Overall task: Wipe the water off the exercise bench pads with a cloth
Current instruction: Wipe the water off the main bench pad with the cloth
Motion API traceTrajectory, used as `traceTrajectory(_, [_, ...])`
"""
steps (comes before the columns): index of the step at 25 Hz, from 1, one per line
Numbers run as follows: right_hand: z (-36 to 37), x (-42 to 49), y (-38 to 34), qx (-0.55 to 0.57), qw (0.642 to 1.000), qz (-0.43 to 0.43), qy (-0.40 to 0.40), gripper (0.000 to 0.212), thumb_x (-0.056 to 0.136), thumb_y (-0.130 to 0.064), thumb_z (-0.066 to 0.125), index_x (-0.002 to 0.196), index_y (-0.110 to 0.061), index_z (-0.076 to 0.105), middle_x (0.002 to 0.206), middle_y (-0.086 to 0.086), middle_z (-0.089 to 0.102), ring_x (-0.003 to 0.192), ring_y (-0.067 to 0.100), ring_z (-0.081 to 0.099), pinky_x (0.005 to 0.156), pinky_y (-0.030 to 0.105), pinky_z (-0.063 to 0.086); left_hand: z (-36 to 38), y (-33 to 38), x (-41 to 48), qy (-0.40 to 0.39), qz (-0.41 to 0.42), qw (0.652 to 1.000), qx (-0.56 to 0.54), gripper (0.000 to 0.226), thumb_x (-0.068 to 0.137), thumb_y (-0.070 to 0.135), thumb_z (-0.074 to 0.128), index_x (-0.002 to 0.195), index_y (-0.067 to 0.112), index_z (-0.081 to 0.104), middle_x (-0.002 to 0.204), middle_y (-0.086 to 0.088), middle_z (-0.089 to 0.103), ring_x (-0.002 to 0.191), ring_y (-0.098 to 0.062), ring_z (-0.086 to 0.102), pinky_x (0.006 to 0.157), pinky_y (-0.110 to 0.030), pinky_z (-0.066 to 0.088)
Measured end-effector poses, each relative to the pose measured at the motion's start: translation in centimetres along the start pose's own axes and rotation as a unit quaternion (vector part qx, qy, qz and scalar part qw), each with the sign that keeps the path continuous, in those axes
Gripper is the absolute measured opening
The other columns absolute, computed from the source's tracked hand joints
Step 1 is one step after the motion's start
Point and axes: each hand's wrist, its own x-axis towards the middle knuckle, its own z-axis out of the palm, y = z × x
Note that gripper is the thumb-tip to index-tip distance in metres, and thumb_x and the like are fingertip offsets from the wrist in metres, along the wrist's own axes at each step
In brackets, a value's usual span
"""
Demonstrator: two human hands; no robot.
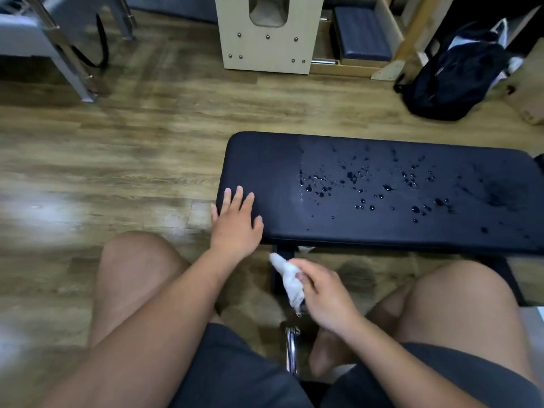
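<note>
**Bench pad half dry, droplets still waiting**

The person sits facing the bench pad [382,189], a dark padded surface lying crosswise in front of the knees. The left hand [235,222] rests flat on the pad's near left corner, fingers straight and spread, holding nothing. The right hand [321,293] hangs below the pad's front edge, between the knees, with fingers curled round a white cloth [287,278] that is bunched into a roll; the cloth is off the pad and touches no water.

The left part of the pad looks matte and free of drops, which suggests that stretch is already wiped. From about the middle rightward, water droplets [368,187] lie scattered across the surface, thickest in the centre, with a smeared damp patch toward the far right end.

In my judgement the job is partly done: the central and right areas remain to be wiped, and the cloth must come back up onto the pad.

A black backpack [453,75] sits on the wooden floor [117,142] beyond.
</note>
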Motion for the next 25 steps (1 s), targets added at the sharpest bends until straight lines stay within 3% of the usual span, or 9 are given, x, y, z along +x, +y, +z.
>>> traceTrajectory(2, [-1.2, 0.3, -0.9, 0.203, 0.968, 0.135, 0.053, 0.036, 0.095, -0.002, 0.043, 0.101, -0.028, 0.067, 0.094, -0.004, 0.071, 0.086, 0.011, 0.064, 0.075, 0.022, 0.047, -0.1, 0.5, -1.9, -0.024, 0.017, 0.999, 0.031, 0.061, 0.100, 0.039, 0.040, 0.156, 0.023, 0.021, 0.166, 0.001, 0.005, 0.153, -0.021, -0.003, 0.123, -0.049, 0.003])
traceTrajectory(5, [-3.0, 0.7, -1.8, 0.513, 0.802, 0.294, 0.083, 0.032, 0.097, 0.001, 0.036, 0.109, -0.005, 0.064, 0.083, 0.012, 0.070, 0.072, 0.026, 0.064, 0.065, 0.033, 0.054, -0.3, 1.2, -4.4, -0.008, 0.044, 0.998, 0.038, 0.052, 0.099, 0.035, 0.043, 0.148, 0.020, 0.040, 0.162, -0.002, 0.023, 0.150, -0.022, 0.014, 0.121, -0.041, 0.018])
traceTrajectory(7, [-3.8, 0.2, -1.4, 0.571, 0.751, 0.321, 0.082, 0.029, 0.098, -0.002, 0.036, 0.107, -0.006, 0.064, 0.091, 0.012, 0.074, 0.089, 0.032, 0.067, 0.083, 0.046, 0.054, -0.2, 1.4, -5.7, 0.001, 0.065, 0.997, 0.030, 0.042, 0.098, 0.033, 0.045, 0.135, 0.017, 0.057, 0.158, -0.003, 0.033, 0.145, -0.022, 0.023, 0.116, -0.036, 0.027])
traceTrajectory(10, [-4.2, -0.1, -0.6, 0.601, 0.726, 0.323, 0.086, 0.028, 0.098, -0.005, 0.038, 0.113, -0.006, 0.062, 0.103, 0.013, 0.073, 0.103, 0.035, 0.066, 0.089, 0.053, 0.051, 0.3, 1.4, -6.7, -0.024, 0.074, 0.996, 0.044, 0.044, 0.098, 0.035, 0.044, 0.138, 0.017, 0.053, 0.162, 0.000, 0.024, 0.149, -0.018, 0.016, 0.119, -0.034, 0.022])
traceTrajectory(15, [-4.6, 1.0, -1.1, 0.579, 0.751, 0.305, 0.084, 0.028, 0.098, -0.005, 0.040, 0.110, -0.009, 0.064, 0.103, 0.011, 0.073, 0.101, 0.032, 0.067, 0.092, 0.051, 0.050, 0.4, 0.9, -6.6, -0.004, 0.074, 0.997, 0.011, 0.046, 0.097, 0.033, 0.047, 0.142, 0.023, 0.047, 0.161, 0.006, 0.027, 0.149, -0.011, 0.019, 0.120, -0.033, 0.018])
traceTrajectory(18, [-5.2, 2.1, -1.7, 0.531, 0.800, 0.262, 0.096, 0.028, 0.098, -0.005, 0.042, 0.105, -0.014, 0.068, 0.104, 0.010, 0.073, 0.095, 0.027, 0.068, 0.089, 0.045, 0.052, 0.3, 0.9, -6.7, 0.005, 0.074, 0.997, -0.007, 0.045, 0.096, 0.032, 0.049, 0.141, 0.024, 0.048, 0.158, 0.007, 0.033, 0.147, -0.011, 0.023, 0.119, -0.033, 0.019])
traceTrajectory(21, [-5.0, 4.0, -1.6, 0.221, 0.945, 0.078, 0.229, 0.032, 0.096, -0.007, 0.044, 0.111, -0.022, 0.067, 0.107, -0.002, 0.071, 0.096, 0.015, 0.064, 0.086, 0.031, 0.048, -0.1, 0.8, -6.1, 0.025, 0.075, 0.997, -0.023, 0.041, 0.095, 0.031, 0.051, 0.134, 0.021, 0.054, 0.143, 0.004, 0.051, 0.133, -0.018, 0.040, 0.113, -0.038, 0.030])
traceTrajectory(23, [-3.7, 5.0, -1.3, -0.087, 0.964, -0.096, 0.231, 0.038, 0.091, -0.013, 0.042, 0.123, -0.018, 0.061, 0.125, 0.001, 0.063, 0.113, 0.015, 0.057, 0.101, 0.031, 0.040, -0.9, 0.2, -3.1, 0.059, 0.077, 0.995, -0.007, 0.036, 0.092, 0.027, 0.049, 0.125, 0.015, 0.059, 0.123, -0.004, 0.059, 0.115, -0.028, 0.051, 0.102, -0.042, 0.040])
traceTrajectory(25, [-0.9, 5.9, -1.0, -0.318, 0.939, -0.112, 0.063, 0.050, 0.094, -0.028, 0.034, 0.142, -0.015, 0.041, 0.152, 0.012, 0.036, 0.140, 0.023, 0.033, 0.118, 0.048, 0.014, -1.6, -0.3, 0.6, 0.091, 0.055, 0.994, -0.025, 0.035, 0.091, 0.016, 0.047, 0.123, 0.007, 0.058, 0.124, -0.013, 0.058, 0.117, -0.035, 0.052, 0.102, -0.045, 0.042])
